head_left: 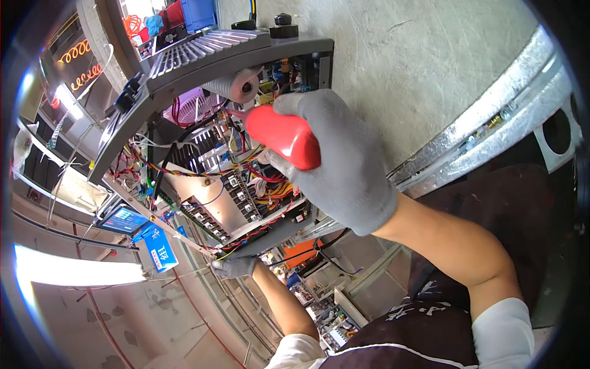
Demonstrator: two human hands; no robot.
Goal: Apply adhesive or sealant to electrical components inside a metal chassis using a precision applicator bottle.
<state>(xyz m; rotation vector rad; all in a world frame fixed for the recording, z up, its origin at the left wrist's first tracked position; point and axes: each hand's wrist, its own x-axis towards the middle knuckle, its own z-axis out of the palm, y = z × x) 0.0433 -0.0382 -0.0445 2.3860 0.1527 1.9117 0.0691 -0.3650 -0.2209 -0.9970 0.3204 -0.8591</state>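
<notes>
- Inside the opened grey machine casing (pixel 203 58), a gloved right hand (pixel 344 166) grips a red-handled screwdriver (pixel 283 136), tip among coloured wiring (pixel 270 190).
- Below, the gloved left hand (pixel 235 267) grasps the casing's lower edge.

Grey concrete surface (pixel 430 67), scuffed and scratched, across the upper right. Shiny metal rail (pixel 491 123) running diagonally along its edge. Bright strip light (pixel 74 270) glowing at lower left, orange coiled hose (pixel 77 52) at upper left, blue crate (pixel 198 13) at top.
</notes>
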